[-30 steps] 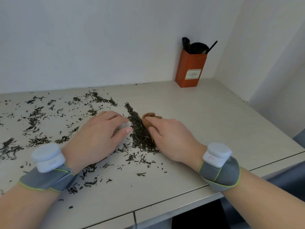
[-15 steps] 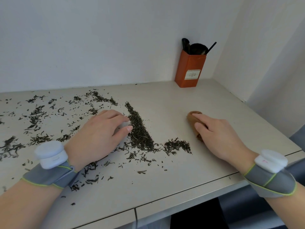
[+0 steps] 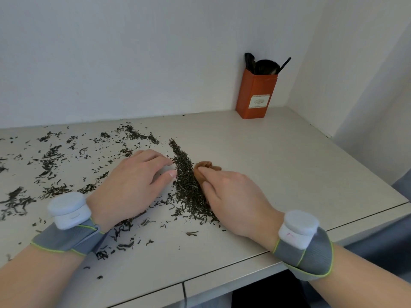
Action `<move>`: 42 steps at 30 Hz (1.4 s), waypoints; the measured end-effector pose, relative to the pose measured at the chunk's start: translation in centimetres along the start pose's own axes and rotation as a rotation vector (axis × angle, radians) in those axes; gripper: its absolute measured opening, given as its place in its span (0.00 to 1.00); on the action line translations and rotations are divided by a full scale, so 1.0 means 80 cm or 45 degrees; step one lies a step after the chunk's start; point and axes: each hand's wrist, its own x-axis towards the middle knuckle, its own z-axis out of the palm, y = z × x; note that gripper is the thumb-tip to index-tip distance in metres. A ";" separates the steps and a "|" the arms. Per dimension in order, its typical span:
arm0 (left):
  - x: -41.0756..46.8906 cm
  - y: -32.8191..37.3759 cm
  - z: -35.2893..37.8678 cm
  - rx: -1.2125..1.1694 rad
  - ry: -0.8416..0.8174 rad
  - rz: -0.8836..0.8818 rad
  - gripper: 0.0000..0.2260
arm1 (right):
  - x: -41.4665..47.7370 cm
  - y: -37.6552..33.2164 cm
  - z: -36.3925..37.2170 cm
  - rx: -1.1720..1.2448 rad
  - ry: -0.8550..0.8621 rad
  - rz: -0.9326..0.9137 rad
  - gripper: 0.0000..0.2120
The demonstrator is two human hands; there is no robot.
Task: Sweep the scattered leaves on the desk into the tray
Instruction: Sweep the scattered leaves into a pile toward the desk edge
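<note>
Head camera looks down on a pale beige laminate desk (image 3: 278, 174) set against a white wall, with dark, thin dried leaves (image 3: 53, 161) strewn over its left half and a dense ridge of the same leaves (image 3: 186, 183) heaped in a line running from the far middle toward the near edge. The left hand (image 3: 131, 185) lies palm down just left of that ridge, its fingers (image 3: 160, 158) curled loosely over something small and whitish that is almost wholly hidden; whether they clasp it or merely rest on it cannot be told. The right hand (image 3: 235, 196) sits on the other side of the ridge, its fingers (image 3: 209, 172) closed around a small reddish-brown wooden brush (image 3: 206, 166), whose rounded end sticks out beyond the knuckles and touches the right flank of the leaf ridge. Both wrists wear grey fabric bands with lime-green piping, each carrying a white round plastic module (image 3: 69, 210). Loose leaves also lie between the two hands and near the left wrist, close to the desk's front edge. At the far right corner, well apart from the hands, stands an orange rectangular box (image 3: 255, 96) with a pale label, holding dark brushes. No tray can be made out anywhere in view.
</note>
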 end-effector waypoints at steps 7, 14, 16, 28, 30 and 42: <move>0.000 0.004 -0.001 0.012 -0.001 -0.004 0.23 | -0.014 0.031 -0.035 0.080 0.077 0.181 0.14; -0.001 0.004 0.000 0.002 0.002 -0.005 0.24 | -0.059 0.086 -0.059 -0.029 0.059 0.425 0.15; 0.000 0.005 -0.001 0.005 -0.002 -0.003 0.24 | -0.068 0.088 -0.058 -0.035 0.046 0.447 0.15; 0.001 0.002 -0.001 0.022 0.000 -0.017 0.24 | -0.084 0.002 -0.010 -0.215 0.155 0.112 0.10; 0.001 0.002 -0.001 0.025 -0.005 -0.031 0.23 | -0.076 -0.014 -0.003 -0.240 0.205 0.074 0.08; 0.002 -0.006 0.000 -0.009 0.004 -0.033 0.27 | -0.017 -0.039 -0.003 0.273 0.041 0.141 0.10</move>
